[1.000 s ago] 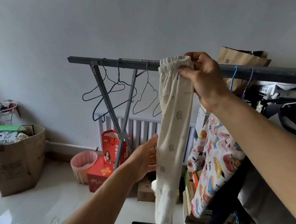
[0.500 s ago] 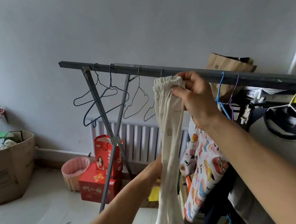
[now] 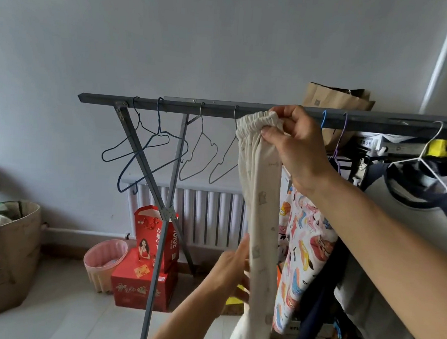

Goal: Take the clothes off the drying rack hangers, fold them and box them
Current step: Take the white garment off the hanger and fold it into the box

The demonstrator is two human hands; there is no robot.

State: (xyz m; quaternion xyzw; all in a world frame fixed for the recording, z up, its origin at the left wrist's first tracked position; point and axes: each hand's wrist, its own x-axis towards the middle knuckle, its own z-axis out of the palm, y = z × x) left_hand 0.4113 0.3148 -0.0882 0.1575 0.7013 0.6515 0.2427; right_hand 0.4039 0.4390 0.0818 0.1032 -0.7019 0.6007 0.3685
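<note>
Hands [image 3: 296,145] [image 3: 233,270] hold cream trousers [image 3: 261,198] beside rack [image 3: 168,105].

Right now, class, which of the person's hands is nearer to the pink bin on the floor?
Left. The left hand is low, beside the cream trousers, right of the pink bin. The right hand grips their waistband up at the rack bar.

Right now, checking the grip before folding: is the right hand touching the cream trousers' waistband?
Touching. The head view shows the right hand pinching the cream trousers at the waistband.
</note>
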